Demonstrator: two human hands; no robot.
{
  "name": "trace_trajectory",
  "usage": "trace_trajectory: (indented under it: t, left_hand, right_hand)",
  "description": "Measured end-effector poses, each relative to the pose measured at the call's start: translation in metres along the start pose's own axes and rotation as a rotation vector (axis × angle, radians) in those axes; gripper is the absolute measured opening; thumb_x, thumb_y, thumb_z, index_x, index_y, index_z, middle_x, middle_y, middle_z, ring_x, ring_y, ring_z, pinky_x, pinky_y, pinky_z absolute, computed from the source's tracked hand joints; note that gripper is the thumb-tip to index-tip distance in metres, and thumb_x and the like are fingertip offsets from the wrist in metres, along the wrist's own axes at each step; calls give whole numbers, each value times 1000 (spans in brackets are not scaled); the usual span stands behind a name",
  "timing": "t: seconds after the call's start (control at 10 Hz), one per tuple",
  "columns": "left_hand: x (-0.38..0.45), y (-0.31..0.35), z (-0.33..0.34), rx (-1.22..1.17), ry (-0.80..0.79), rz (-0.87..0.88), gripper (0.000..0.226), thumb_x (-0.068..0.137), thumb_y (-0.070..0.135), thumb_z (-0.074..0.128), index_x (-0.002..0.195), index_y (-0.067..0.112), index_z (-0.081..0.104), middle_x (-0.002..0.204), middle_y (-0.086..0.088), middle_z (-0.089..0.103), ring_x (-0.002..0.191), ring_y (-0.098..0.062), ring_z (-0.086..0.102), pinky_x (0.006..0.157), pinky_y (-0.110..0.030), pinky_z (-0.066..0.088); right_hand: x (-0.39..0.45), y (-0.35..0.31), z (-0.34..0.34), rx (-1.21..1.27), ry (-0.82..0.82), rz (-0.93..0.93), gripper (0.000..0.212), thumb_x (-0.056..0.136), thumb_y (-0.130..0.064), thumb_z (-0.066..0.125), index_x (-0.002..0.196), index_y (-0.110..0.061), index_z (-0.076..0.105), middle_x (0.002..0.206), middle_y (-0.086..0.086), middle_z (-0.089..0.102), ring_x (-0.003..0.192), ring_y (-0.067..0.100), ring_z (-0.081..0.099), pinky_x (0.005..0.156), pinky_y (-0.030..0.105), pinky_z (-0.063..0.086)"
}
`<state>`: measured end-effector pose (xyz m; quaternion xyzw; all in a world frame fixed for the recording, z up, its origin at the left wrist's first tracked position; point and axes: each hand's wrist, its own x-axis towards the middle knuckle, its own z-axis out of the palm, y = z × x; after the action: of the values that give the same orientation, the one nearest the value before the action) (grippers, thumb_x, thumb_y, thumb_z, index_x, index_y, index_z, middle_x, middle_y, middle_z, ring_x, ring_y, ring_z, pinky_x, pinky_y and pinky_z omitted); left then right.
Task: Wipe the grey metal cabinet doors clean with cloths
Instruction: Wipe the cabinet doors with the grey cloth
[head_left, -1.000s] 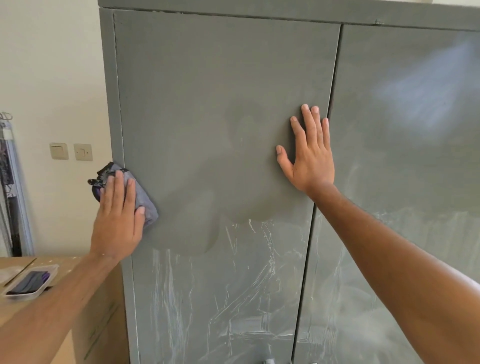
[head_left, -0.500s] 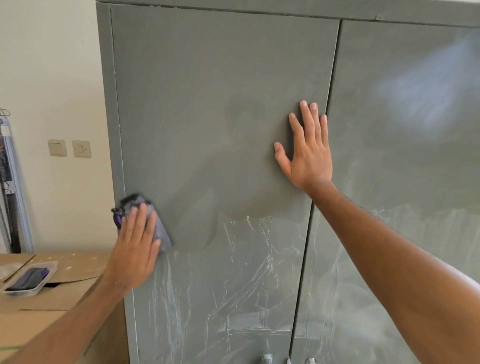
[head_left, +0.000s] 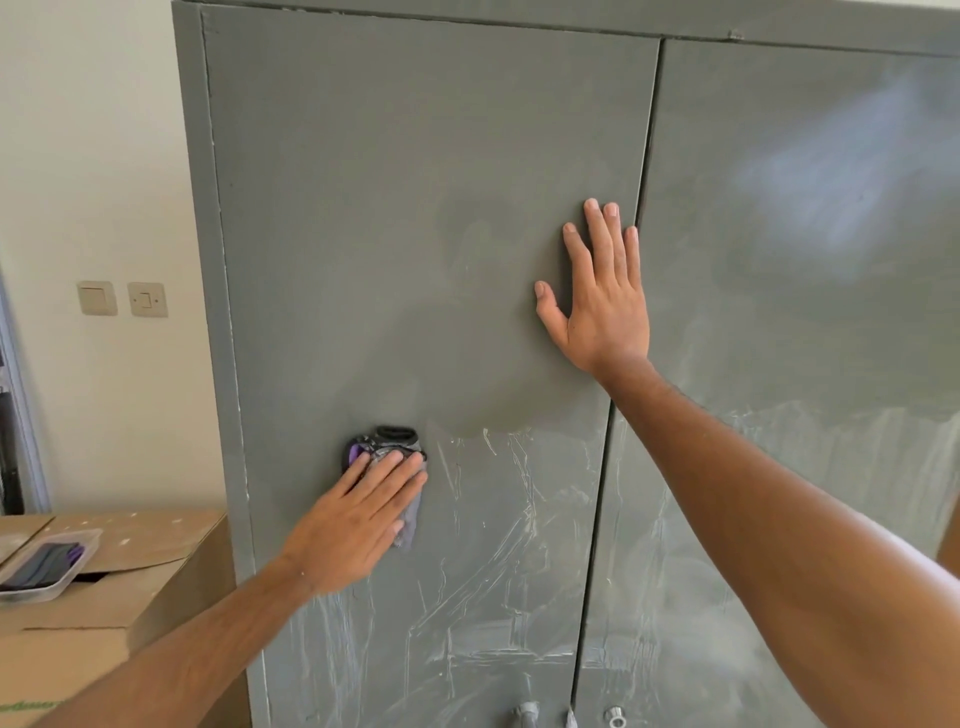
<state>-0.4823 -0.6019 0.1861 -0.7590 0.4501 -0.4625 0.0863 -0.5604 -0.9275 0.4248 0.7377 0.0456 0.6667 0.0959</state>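
A person's left hand (head_left: 358, 512) lies flat with fingers (head_left: 387, 470) straight and held together, pointing up and to the right, the forearm bare and reaching in from the lower left corner. The right hand (head_left: 602, 301) is raised higher, palm flat and pressed forward, its fingers (head_left: 597, 239) extended upward and close together, thumb (head_left: 548, 306) spread out to the left. The right arm stretches nearly straight from the lower right, bare to beyond the elbow, wrist bent slightly back. The two hands are well apart
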Motion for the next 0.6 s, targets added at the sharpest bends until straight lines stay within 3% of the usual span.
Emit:
trace_trajectory:
  t: [0.2,0.4,0.6]
  left_hand:
    - [77,9,-35,-163,163,-307,67,104,28,39,163,4,21,174,-10,10,161,-32,10,128,-56,17]
    - [44,19,-10,-21,18,70,68,108,37,37,166,11,14,175,-6,7,161,-27,8,126,-51,21]
    - [102,29,-37,-135,159,-238,70,106,30,43,164,4,16,174,-11,11,161,-30,11,127,-54,24]
  right_hand:
    - [-1,1,0,-4,0,0,63,104,-44,50,151,-1,45,166,23,27,156,42,20,128,55,16]
    - [0,0,-2,-6,-12,1,64,104,-44,49,151,-1,44,167,23,26,156,41,19,128,54,15]
    - [-1,0,-2,2,-8,4,63,104,-44,50,151,-1,45,166,23,27,156,41,19,128,54,15]
